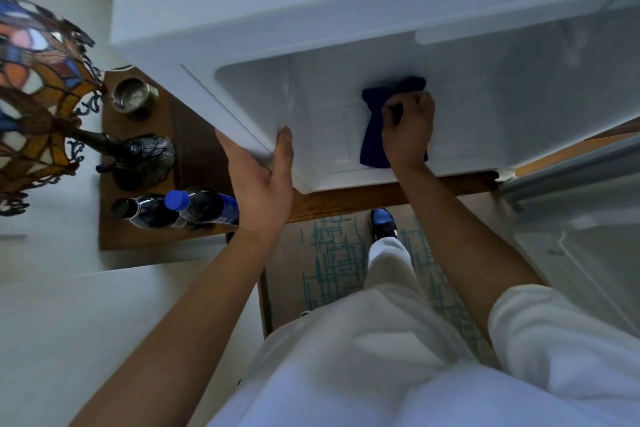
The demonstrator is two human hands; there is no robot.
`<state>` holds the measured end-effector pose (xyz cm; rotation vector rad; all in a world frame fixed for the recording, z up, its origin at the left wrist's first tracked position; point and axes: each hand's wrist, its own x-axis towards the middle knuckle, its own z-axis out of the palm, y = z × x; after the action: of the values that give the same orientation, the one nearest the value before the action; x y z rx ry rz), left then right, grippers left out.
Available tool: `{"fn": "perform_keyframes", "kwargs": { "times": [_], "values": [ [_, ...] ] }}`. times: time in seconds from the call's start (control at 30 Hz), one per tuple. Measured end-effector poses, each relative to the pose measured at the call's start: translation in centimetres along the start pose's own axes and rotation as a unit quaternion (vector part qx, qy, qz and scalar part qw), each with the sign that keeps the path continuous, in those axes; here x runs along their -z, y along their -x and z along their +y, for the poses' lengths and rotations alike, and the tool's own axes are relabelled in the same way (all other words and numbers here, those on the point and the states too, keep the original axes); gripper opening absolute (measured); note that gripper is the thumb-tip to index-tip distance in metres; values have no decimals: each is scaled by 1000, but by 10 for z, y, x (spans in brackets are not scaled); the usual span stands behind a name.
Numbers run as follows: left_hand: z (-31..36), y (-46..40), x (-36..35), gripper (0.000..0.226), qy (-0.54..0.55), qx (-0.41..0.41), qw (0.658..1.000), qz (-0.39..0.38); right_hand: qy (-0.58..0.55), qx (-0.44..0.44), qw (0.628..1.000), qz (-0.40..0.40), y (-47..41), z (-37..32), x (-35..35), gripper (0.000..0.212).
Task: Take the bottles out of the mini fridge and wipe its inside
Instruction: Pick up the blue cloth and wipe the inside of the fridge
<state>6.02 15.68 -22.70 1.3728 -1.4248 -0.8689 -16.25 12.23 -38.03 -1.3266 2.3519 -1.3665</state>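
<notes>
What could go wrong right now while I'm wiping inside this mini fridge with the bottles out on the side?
1. The two bottles stand near the wooden shelf's front edge, right by your left hand; an elbow bump could tip them off.
2. That hand braces on the mini fridge's side edge; leaning hard may shift it.
3. The right hand holds the blue cloth bunched, so corners could get missed.
</notes>
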Motion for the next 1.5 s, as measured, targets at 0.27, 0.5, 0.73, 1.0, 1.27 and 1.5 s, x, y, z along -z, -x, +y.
{"fn": "perform_keyframes", "kwargs": {
  "times": [0.27, 0.5, 0.73, 1.0, 1.27, 1.5],
  "values": [
    [5, 1, -1, 63, -1, -7, 1000, 5, 153, 5, 966, -209, 8, 16, -30, 87],
    [8, 1, -2, 63, -2, -9, 1000, -1, 236, 11, 947, -219, 3, 21, -27, 79],
    [9, 2, -3, 63, 1, 6, 1000, 0, 250, 13, 947, -202, -10, 13, -21, 50],
    [9, 2, 0, 63, 4, 20, 1000, -10, 15, -83, 995, 46, -27, -2, -17, 36],
    [5, 2, -2, 61, 15, 15, 1000, 0, 121, -84, 988, -34, -22, 18, -37, 43],
    [13, 4, -4, 60, 31, 19, 999, 0, 168, -10, 979, -112, -7, 12, -34, 43]
  ]
}}
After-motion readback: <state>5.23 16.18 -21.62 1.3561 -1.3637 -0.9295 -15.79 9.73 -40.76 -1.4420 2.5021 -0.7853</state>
